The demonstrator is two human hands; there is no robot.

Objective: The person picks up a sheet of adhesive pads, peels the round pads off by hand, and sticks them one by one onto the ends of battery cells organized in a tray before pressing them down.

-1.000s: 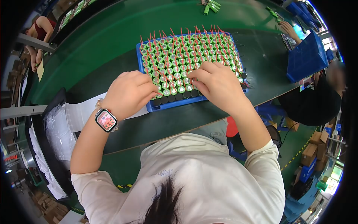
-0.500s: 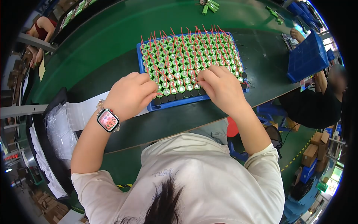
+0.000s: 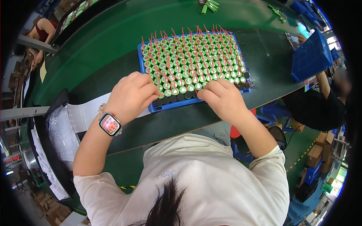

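Observation:
A blue tray (image 3: 142,60) holds rows of green cylindrical battery cells (image 3: 183,89) standing upright, with red wires (image 3: 196,64) running across their tops and sticking out past the far edge. Black-topped cylinders (image 3: 180,97) line the near side. My left hand (image 3: 134,94) is at the tray's near left corner, thumb and fingers pinched on a red wire by the front cells. Over the near right part, my right hand (image 3: 224,98) has its fingers closed at the front row, where a red wire meets the fingertips. Both hands cover some cells.
A blue bin (image 3: 311,56) stands tilted at the right, beside a seated person (image 3: 313,105). Loose green cells (image 3: 209,6) lie at the far side of the green table. Plastic-wrapped white material (image 3: 62,132) is at the left, where another person (image 3: 45,32) works.
My right hand has moved down toward the tray's near edge, uncovering some cells. The left hand stays almost in place. At the far right, the other person's hand has shifted behind the bin.

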